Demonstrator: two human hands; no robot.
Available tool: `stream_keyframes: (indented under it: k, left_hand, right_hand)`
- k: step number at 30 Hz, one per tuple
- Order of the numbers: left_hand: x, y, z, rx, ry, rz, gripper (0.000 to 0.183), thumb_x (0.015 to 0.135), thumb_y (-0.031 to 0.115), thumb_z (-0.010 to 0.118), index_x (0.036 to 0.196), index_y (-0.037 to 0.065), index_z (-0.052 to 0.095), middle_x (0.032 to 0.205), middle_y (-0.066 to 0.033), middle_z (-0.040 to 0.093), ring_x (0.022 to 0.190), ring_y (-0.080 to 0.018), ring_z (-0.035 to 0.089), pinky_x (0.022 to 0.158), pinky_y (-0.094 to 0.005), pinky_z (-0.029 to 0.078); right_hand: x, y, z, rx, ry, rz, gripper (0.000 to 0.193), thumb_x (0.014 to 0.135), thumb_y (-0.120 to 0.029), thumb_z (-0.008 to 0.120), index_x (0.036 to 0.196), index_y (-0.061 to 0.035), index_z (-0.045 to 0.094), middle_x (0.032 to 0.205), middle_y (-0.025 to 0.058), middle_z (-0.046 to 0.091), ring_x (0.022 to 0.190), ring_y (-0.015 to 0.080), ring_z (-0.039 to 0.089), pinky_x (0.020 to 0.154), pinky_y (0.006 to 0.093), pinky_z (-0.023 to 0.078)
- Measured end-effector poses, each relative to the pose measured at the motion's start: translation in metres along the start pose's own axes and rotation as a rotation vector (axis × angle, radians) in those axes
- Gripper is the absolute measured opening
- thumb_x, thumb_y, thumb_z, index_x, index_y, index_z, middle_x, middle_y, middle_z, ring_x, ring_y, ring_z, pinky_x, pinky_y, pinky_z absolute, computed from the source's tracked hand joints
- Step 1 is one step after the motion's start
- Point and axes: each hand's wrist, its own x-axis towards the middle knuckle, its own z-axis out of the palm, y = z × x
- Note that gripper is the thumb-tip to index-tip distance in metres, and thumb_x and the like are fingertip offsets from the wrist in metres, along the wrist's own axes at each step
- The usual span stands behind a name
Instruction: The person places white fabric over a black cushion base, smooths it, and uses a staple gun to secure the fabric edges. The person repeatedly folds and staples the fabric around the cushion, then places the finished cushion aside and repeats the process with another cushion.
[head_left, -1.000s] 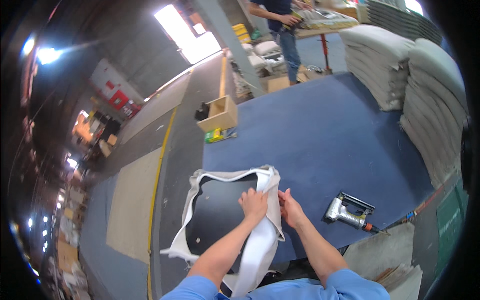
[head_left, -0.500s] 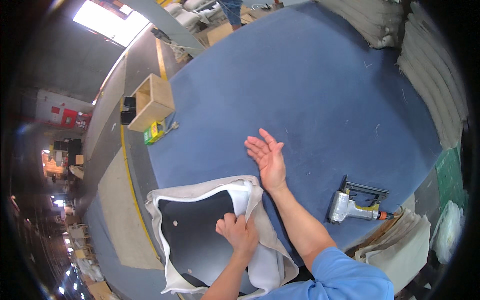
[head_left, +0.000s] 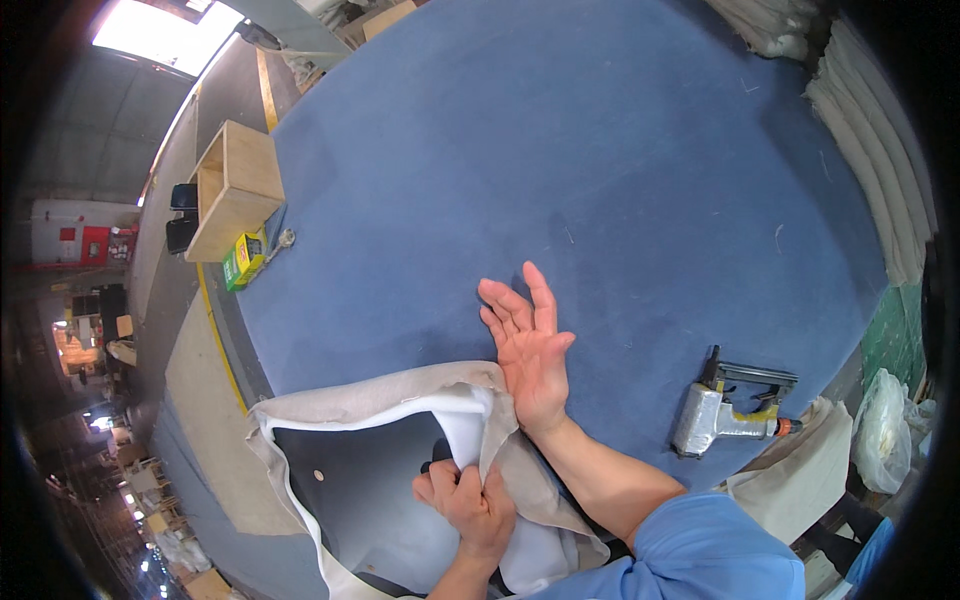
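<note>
At the lower middle lies a cushion-like upholstery piece with a dark inner panel (head_left: 370, 480), white padding (head_left: 462, 432) and a beige fabric cover (head_left: 400, 388) wrapped over its edges. My left hand (head_left: 472, 508) is closed on the cover's edge along the panel's right side, with its fingers curled over the white padding. Beside the far right corner of the piece is my right hand (head_left: 532, 368), palm turned up, fingers spread and holding nothing. Its wrist side is against or very near the beige fabric; I cannot tell which.
A silver and black staple gun (head_left: 730, 405) with an orange hose fitting lies on the blue tabletop (head_left: 600, 180) at right. A wooden box (head_left: 240, 185) and a green-yellow carton (head_left: 243, 262) stand at the left edge. Folded beige fabric (head_left: 870, 150) is stacked far right.
My right hand has come closer to the corner of the piece, its fingers spread wider. My left hand keeps its grip on the cover's edge. The view has shifted.
</note>
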Motion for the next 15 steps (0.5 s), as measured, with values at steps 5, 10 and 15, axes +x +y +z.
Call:
stream_keyframes:
  k: [5, 10, 15]
  left_hand:
    - [-0.003, -0.001, -0.001, -0.014, 0.001, -0.013, 0.018, 0.084, 0.010, 0.071, 0.074, 0.003, 0.059, 0.093, -0.0110, 0.048, 0.093, -0.0295, 0.039, 0.086, -0.0443, 0.027]
    - [-0.002, 0.000, -0.002, -0.021, 0.000, -0.015, 0.018, 0.086, 0.010, 0.070, 0.074, 0.003, 0.058, 0.094, -0.0108, 0.051, 0.093, -0.0292, 0.039, 0.085, -0.0444, 0.027]
    - [-0.003, -0.002, -0.004, -0.021, -0.024, -0.019, 0.018, 0.088, 0.011, 0.068, 0.075, 0.004, 0.059, 0.093, -0.0104, 0.051, 0.092, -0.0290, 0.040, 0.084, -0.0442, 0.028]
  right_hand:
    - [-0.007, -0.002, 0.000, -0.064, -0.045, 0.042, 0.107, 0.098, -0.085, 0.032, 0.169, -0.0086, 0.007, 0.161, 0.0176, 0.038, 0.154, 0.0263, 0.032, 0.127, 0.0419, 0.022]
    - [-0.014, -0.004, 0.000, -0.098, -0.072, 0.103, 0.111, 0.095, -0.088, 0.031, 0.170, -0.0111, 0.003, 0.165, 0.0169, 0.031, 0.158, 0.0273, 0.025, 0.129, 0.0443, 0.016]
    - [-0.021, -0.003, -0.004, -0.135, -0.108, 0.137, 0.116, 0.091, -0.093, 0.030, 0.170, -0.0137, -0.002, 0.169, 0.0164, 0.024, 0.160, 0.0299, 0.017, 0.130, 0.0483, 0.010]
